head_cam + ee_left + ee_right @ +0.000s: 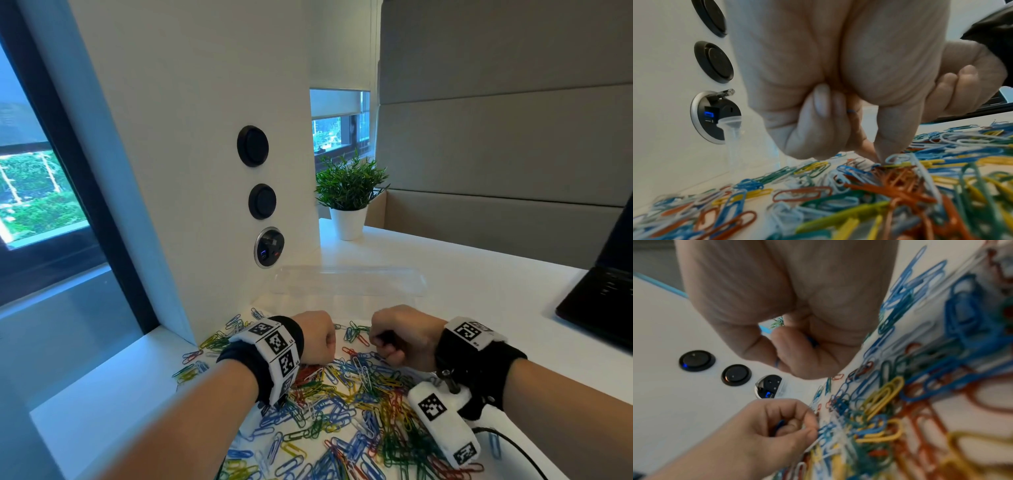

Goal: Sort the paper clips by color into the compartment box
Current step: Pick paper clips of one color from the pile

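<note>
Both hands were curled over the paper clips (342, 404) spread on the desk (479, 291). The left hand (317, 337) pinched a blue clip (875, 165); the right hand (399, 337) clutched blue clips. Best to lift only 1 color, then reach to the clear box (346, 284) beyond.

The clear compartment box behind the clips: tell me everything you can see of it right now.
The compartment box is a long, shallow tray of clear plastic, hard to make out against the white desk. It lies flat, its left end close to the white panel below the round socket, just beyond the pile of paper clips. Its dividers are too faint to count, and no clips show inside. Neither hand touches it.
</note>
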{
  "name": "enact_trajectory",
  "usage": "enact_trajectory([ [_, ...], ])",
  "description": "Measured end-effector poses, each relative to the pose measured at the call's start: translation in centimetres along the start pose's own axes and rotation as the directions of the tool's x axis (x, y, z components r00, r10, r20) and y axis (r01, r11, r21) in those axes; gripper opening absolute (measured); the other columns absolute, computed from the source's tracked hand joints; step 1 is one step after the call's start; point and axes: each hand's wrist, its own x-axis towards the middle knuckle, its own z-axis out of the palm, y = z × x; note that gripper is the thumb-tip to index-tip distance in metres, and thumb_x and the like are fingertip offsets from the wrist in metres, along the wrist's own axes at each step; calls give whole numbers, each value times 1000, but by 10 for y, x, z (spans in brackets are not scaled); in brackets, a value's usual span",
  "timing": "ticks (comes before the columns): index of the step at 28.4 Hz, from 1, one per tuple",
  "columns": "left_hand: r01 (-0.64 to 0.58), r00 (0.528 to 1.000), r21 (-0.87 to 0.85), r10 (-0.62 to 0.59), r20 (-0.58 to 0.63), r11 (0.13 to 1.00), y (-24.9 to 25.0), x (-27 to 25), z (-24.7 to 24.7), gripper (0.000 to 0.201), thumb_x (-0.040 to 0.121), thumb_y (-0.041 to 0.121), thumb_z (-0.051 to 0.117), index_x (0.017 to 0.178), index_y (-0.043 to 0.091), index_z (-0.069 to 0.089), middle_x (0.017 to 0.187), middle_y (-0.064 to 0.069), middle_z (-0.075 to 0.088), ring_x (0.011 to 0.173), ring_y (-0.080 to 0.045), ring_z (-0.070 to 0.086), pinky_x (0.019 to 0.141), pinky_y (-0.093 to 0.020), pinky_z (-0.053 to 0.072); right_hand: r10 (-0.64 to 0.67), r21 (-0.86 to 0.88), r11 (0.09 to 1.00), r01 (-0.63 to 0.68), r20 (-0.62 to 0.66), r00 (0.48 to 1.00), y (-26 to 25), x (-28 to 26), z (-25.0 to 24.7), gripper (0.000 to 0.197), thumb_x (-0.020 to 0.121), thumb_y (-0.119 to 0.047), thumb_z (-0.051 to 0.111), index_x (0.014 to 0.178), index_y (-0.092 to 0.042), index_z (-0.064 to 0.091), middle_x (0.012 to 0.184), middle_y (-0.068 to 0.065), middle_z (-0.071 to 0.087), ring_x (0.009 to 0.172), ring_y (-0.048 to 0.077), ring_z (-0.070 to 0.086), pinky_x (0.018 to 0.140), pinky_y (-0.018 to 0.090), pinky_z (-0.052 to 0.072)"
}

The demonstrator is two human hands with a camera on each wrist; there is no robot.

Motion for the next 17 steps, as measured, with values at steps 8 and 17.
enact_trajectory([
  [8,-66,996,12,67,-65,998,-4,-1,-1,14,88,13,60,90,8,73,94,-4,72,82,-19,64,72,-30,53,23,1,1000,-23,31,999,-3,-5,-4,15,91,1,38,84,-7,49,61,2,27,51,12,20,36,18,20],
  [17,-93,995,32,94,-42,995,-1,-2,-4,13,89,15,60,88,12,73,92,-6,70,75,-20,59,70,-30,50,45,148,987,-67,143,989,-9,-10,-4,9,72,-6,36,75,-8,43,63,7,39,49,15,30,35,19,27],
])
